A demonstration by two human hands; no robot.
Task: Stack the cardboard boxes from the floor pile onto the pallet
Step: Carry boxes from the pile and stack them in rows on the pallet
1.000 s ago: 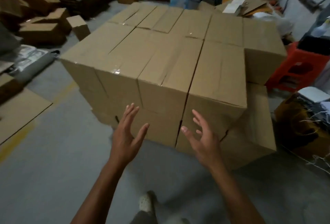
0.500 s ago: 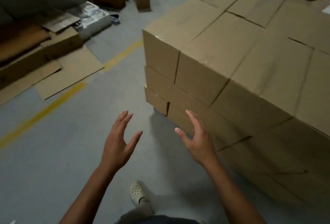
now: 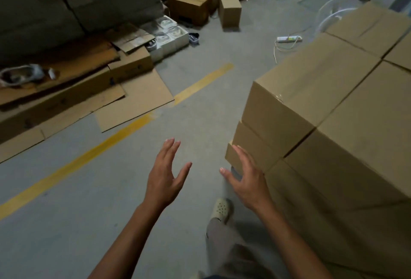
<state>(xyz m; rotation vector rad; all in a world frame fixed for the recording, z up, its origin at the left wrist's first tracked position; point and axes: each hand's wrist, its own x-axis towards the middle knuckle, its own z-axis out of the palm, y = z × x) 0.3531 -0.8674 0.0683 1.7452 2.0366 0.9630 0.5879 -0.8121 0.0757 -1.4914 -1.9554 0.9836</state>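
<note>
A tall stack of brown cardboard boxes (image 3: 329, 109) fills the right side, several layers high; the pallet under it is hidden. My left hand (image 3: 165, 174) hovers over the bare floor with fingers spread, holding nothing. My right hand (image 3: 246, 178) is open too, fingers straight, in front of the stack's lower left corner, close to it. Loose cardboard boxes (image 3: 200, 4) lie on the floor at the far middle, with one upright box (image 3: 230, 9) beside them.
Flattened cardboard sheets (image 3: 135, 98) and long flat boxes lie at the left. A yellow floor line (image 3: 111, 143) runs diagonally. A white power strip (image 3: 289, 38) with its cord lies on the grey floor beyond the stack. My shoe (image 3: 220, 209) is below.
My view has swung left, away from the stack, which now sits at the right. Both hands stay open and raised; the floor pile of boxes has come into view.
</note>
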